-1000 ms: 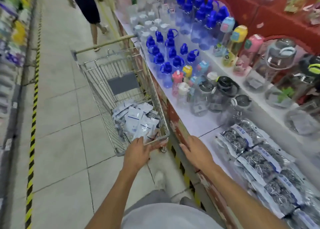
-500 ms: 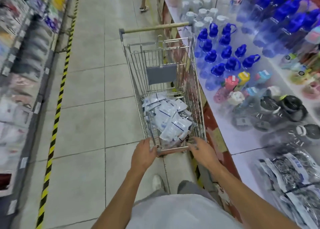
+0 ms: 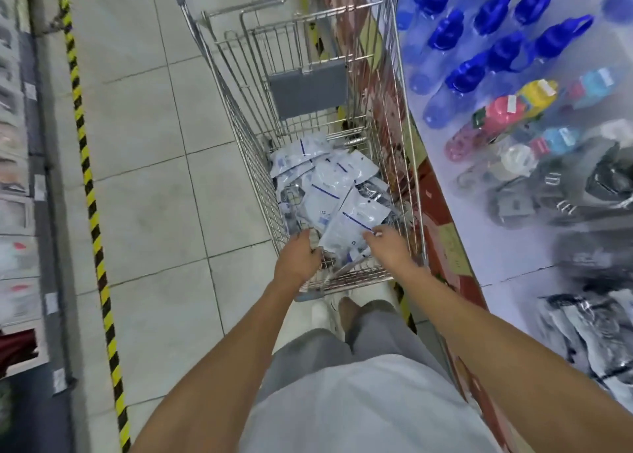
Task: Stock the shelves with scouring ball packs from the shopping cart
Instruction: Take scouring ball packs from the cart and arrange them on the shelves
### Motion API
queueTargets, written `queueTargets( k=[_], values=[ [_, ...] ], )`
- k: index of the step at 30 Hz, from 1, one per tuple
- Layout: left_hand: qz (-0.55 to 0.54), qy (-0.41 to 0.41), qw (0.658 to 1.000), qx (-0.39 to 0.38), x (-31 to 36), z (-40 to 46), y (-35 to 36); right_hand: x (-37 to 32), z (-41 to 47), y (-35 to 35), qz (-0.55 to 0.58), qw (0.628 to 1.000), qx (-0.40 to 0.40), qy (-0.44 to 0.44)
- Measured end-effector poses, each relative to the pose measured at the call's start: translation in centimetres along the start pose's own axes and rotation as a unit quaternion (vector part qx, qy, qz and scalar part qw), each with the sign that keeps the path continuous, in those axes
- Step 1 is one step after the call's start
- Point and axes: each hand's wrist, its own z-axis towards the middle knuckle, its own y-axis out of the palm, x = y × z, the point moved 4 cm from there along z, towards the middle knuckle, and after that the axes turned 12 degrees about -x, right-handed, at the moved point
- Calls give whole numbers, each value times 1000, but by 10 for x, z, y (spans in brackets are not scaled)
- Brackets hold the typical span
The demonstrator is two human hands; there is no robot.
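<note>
Tiled aisle floor (image 3: 144, 165) viewed from above, bordered on the left by a yellow-and-black hazard stripe (image 3: 89, 192) and blurred shelving. Along the right runs a pale display shelf (image 3: 507, 267) carrying blue-capped water bottles (image 3: 493, 51), further bottles with pink, yellow and light-blue caps, dark-lidded jugs (image 3: 561, 192) and, at the near end, scouring ball packs already on the shelf (image 3: 596, 336), much blurred. A wire shopping cart (image 3: 246, 110) stands just beside the shelf front, its grey child-seat flap (image 3: 308, 91) folded at the far end. In the near half of the basket lies a loose heap of scouring ball packs (image 3: 325, 182), white backs with a blue line facing up. Both bare forearms reach over the cart's near rim. The left hand (image 3: 299, 259) lies at the near left edge of the heap, fingers curled downward among the packs; whether its grip is clamped on one cannot be told. The right hand (image 3: 387, 247) pinches the near edge of the uppermost pack (image 3: 356, 223), which is tilted up from the heap, thumb and fingertips together on it.
</note>
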Motion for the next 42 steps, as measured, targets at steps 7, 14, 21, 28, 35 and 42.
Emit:
queueTargets(
  k=[7,14,21,28,35,42],
  values=[
    [-12,-47,998,-39,2,89,-3,2,99,29,113,985,-41,128],
    [-44,-72,995,-60,-22,194,10,21,178,61,161,959,-23,232],
    [-90,-69,992,-62,-49,269,28,32,226,88,257,914,63,308],
    [-88,-94,988,-89,-50,299,36,36,245,88,201,893,137,379],
    [-87,-86,989,-87,-53,296,31,41,234,86,258,902,163,304],
    [-266,-47,959,-83,-44,255,-7,25,175,62,482,865,69,124]
  ],
)
